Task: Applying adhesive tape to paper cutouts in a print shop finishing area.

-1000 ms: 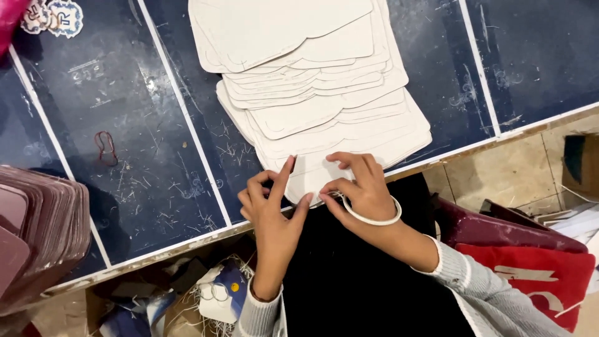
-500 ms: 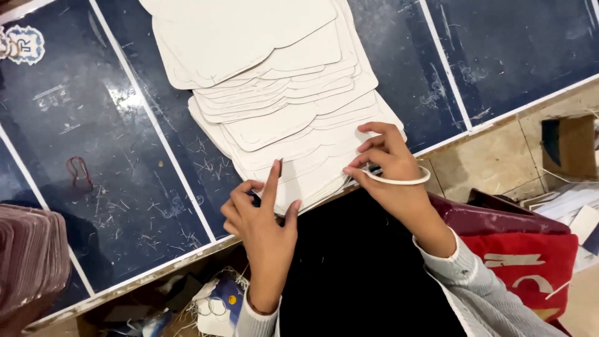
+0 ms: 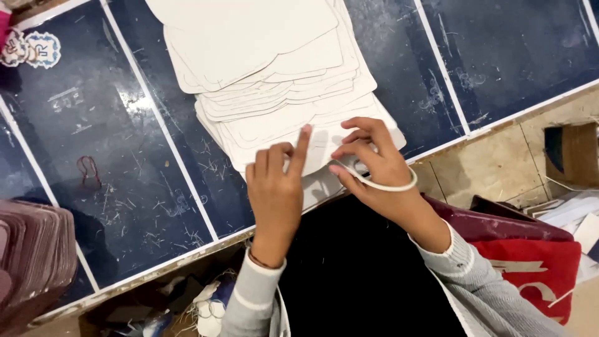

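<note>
Dark blue worktable (image 3: 125, 187) with white lines; fanned stack of cream card cutouts (image 3: 274, 81) at 12 o'clock. Left hand (image 3: 277, 187), forefinger extended, presses the nearest cutout. Right hand (image 3: 374, 165) pinches its edge, a white band (image 3: 390, 186) looped around the hand.

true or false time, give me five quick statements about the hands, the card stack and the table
1. Both hands rest on the near edge of the white card stack. True: the left hand and right hand both touch it.
2. The table is red. False: it is dark blue with white lines.
3. A white band loops around the right hand. True.
4. The left hand holds scissors. False: it holds no tool, its forefinger points up over the cards.
5. The brown pieces lie on top of the white stack. False: they sit apart at the left edge.
</note>
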